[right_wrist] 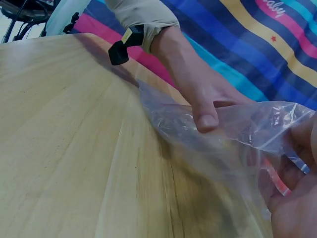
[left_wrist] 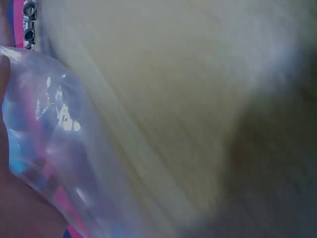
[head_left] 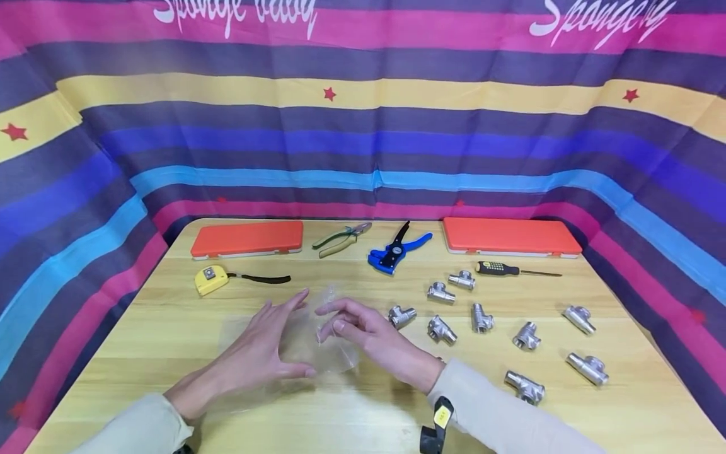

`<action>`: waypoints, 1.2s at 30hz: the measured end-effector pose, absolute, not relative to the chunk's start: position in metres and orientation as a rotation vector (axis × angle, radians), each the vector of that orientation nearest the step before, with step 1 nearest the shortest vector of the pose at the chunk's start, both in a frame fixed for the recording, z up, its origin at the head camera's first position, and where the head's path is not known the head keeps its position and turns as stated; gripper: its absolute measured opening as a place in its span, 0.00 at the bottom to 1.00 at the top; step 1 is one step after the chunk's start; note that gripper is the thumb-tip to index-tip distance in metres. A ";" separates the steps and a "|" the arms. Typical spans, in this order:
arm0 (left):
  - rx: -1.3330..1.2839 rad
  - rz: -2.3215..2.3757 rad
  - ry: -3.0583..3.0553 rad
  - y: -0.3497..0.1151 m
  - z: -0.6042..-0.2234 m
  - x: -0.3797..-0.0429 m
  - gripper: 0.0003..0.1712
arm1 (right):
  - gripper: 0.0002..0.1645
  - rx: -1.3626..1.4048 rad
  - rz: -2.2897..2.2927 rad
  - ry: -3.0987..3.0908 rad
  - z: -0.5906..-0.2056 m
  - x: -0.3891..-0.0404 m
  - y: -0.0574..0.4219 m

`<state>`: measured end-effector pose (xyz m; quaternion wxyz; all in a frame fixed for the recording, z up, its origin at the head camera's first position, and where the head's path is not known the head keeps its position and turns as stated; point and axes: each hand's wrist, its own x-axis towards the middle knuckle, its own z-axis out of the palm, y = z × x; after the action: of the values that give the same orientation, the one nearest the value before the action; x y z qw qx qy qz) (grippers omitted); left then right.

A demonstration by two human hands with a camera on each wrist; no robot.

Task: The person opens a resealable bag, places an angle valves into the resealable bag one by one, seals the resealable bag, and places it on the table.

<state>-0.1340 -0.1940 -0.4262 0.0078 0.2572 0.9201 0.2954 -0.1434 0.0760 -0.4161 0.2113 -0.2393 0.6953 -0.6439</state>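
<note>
Spreading straight fingers and thumb, the left hand (head_left: 249, 353) touches a clear plastic bag (head_left: 336, 361) between both hands above the wooden table (head_left: 108, 384); the right hand (head_left: 365, 331) pinches its edge. The bag's outline is faint from the head. Beyond, the right wrist nearly hides one of the metal fittings (head_left: 482, 319). Only the right wrist view shows the left thumb (right_wrist: 206, 119) across the plastic and, farthest, dark equipment (right_wrist: 29, 12), cut off.

Both forearms (head_left: 505, 410) reach in from the desk's (head_left: 125, 378) near side; the left hand (head_left: 252, 350) spreads, thumb apart, facing the right hand (head_left: 368, 331), whose fingers (head_left: 347, 307) bend.
</note>
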 end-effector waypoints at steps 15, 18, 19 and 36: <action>0.744 0.885 2.886 -0.207 -0.427 -0.135 0.56 | 0.22 -0.672 -1.777 1.988 -0.397 -0.147 0.085; 0.691 0.913 2.860 -0.213 -0.426 -0.134 0.56 | 0.23 -0.689 -1.730 2.135 -0.392 -0.158 0.108; 0.669 0.923 2.852 -0.215 -0.425 -0.134 0.56 | 0.23 -0.672 -1.692 2.181 -0.390 -0.162 0.117; 0.775 0.970 2.866 -0.226 -0.433 -0.132 0.51 | 0.19 -0.949 -0.629 2.779 -0.402 -0.195 0.208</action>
<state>-0.1317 -0.2258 -0.4330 0.0090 0.2481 0.9175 0.3106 -0.1946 0.2081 -0.4022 0.0693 -0.3153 0.9231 -0.2090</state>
